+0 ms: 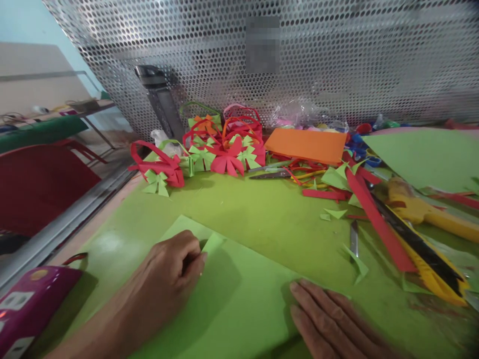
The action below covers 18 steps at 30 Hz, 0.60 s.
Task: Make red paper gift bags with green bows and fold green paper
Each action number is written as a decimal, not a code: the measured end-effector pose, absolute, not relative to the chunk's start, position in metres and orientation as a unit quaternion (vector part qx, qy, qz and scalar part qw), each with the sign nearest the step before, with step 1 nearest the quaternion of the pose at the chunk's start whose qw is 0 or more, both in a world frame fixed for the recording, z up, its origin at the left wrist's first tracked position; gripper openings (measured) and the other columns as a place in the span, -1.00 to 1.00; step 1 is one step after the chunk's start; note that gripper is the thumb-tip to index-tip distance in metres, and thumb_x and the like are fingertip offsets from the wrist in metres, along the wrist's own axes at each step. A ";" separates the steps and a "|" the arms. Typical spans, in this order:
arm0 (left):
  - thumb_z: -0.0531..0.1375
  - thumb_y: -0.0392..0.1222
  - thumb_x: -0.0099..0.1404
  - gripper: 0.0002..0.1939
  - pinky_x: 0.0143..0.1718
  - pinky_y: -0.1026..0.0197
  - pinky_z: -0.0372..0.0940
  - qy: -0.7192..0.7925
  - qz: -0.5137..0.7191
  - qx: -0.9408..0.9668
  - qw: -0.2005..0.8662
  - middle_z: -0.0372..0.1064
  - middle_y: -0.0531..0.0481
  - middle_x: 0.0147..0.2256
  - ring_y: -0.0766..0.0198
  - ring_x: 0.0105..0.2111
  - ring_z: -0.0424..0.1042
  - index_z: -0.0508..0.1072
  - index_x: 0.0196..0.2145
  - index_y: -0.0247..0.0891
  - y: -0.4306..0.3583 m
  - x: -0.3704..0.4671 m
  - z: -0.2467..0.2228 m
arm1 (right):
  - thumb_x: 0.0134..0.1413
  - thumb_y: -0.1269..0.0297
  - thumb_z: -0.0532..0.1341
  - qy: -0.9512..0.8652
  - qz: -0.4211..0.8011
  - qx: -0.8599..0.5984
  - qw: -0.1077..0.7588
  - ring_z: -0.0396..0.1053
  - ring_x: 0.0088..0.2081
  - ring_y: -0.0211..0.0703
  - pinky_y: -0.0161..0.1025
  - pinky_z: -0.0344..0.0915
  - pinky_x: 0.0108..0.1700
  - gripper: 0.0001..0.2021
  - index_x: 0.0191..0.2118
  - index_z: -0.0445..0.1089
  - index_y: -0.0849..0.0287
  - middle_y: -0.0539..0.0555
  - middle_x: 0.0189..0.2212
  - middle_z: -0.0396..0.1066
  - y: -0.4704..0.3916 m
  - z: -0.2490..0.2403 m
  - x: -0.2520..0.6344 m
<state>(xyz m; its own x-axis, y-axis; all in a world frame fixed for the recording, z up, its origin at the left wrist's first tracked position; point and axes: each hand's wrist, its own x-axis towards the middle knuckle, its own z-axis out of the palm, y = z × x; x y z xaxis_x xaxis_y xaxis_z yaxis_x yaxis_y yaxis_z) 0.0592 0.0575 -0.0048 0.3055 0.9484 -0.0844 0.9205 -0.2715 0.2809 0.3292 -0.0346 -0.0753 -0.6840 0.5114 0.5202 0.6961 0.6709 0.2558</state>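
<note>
A sheet of light green paper (pixel 258 284) lies slanted on the green work surface in front of me. My left hand (pixel 175 259) is closed, thumb against curled forefinger, on the left part of the sheet. Beside its fingers a narrow pale green flap (pixel 214 244) stands out from the paper; whether it is a fold or a separate strip I cannot tell. My right hand (pixel 329 316) rests flat on the right edge of the sheet, fingers stretched out and close together.
Small red and green paper baskets (pixel 160 167) with bows stand at the back, near a dark bottle (pixel 162 104). Scissors (pixel 271 174), orange paper (pixel 307 145), paper scraps, a yellow-black cutter (pixel 419 244) and a yellow glue gun (pixel 430 212) lie right. A purple device (pixel 41 304) sits left.
</note>
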 end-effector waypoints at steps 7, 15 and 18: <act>-0.08 -0.14 0.27 -0.72 -0.57 0.29 -0.03 0.578 0.056 0.805 0.121 0.07 0.14 -0.60 0.37 -0.61 0.06 0.08 -0.59 -0.21 0.059 0.057 -0.011 | 0.30 0.31 -0.11 -0.887 -0.221 -0.341 0.218 0.28 0.10 -0.15 -0.24 0.24 0.12 -0.65 -0.02 0.37 0.23 0.06 -0.02 0.43 -0.034 -0.074 0.328; -0.07 -0.17 0.27 -0.72 -0.57 0.29 -0.05 0.580 0.069 0.804 0.111 0.07 0.14 -0.60 0.39 -0.62 0.05 0.04 -0.60 -0.21 0.060 0.058 -0.015 | 0.27 0.34 -0.11 -0.888 -0.244 -0.346 0.179 0.25 0.11 -0.09 -0.17 0.26 0.10 -0.63 0.07 0.29 0.24 0.09 0.05 0.37 -0.037 -0.083 0.332; -0.07 -0.17 0.27 -0.72 -0.57 0.28 -0.04 0.580 0.070 0.804 0.113 0.08 0.14 -0.60 0.39 -0.62 0.05 0.04 -0.59 -0.21 0.060 0.058 -0.015 | 0.26 0.35 -0.11 -0.888 -0.245 -0.346 0.178 0.24 0.12 -0.10 -0.17 0.26 0.09 -0.63 0.07 0.29 0.23 0.08 0.06 0.35 -0.038 -0.083 0.332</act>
<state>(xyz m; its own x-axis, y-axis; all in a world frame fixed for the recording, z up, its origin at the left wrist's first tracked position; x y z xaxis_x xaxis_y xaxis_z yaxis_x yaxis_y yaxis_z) 0.0581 0.0601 -0.0155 0.3179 0.9480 -0.0179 0.9161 -0.3022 0.2633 0.3316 -0.0379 -0.0832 -0.6976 0.5270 0.4853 0.7013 0.6409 0.3121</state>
